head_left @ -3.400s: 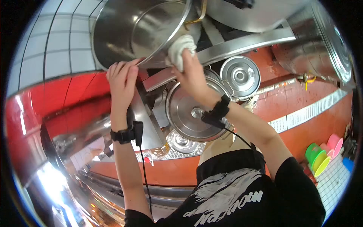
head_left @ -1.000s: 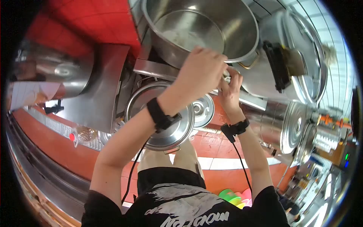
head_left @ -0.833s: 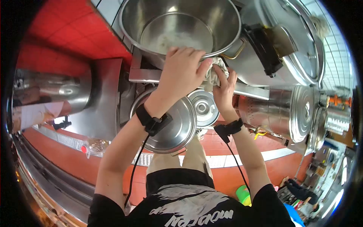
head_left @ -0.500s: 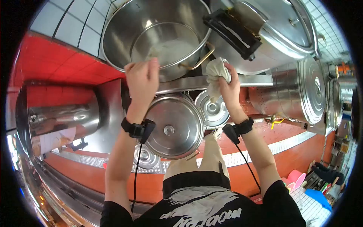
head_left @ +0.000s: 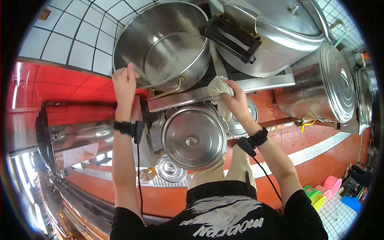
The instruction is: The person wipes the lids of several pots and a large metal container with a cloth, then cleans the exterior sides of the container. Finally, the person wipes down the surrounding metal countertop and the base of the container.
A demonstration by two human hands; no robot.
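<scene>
A large open steel pot point(head_left: 176, 52) with brass-coloured handles stands on the stove at the upper middle. On its left part of the rim rests my left hand point(head_left: 125, 82), fingers curled at the edge. A crumpled off-white cloth point(head_left: 219, 91) is gripped in my right hand point(head_left: 237, 99), just in front of the steel stove edge point(head_left: 256, 85). Below the stove edge, a round lidded pot point(head_left: 194, 140) stands before my legs. The inside of the open pot shows a bare, shiny bottom.
A big pressure cooker point(head_left: 276, 44) with a black handle point(head_left: 232, 38) stands on the stove at the right. Further right is a tall lidded steel pot point(head_left: 316, 86). Smaller lids point(head_left: 171, 169) lie low. Colourful tubs point(head_left: 332, 185) and a person's dark-clothed legs point(head_left: 360, 176) are at the far right.
My view has shifted. The open pot has turned, its front handle now further left. My left hand has moved left along the rim; the cloth in my right hand has moved slightly left and down.
</scene>
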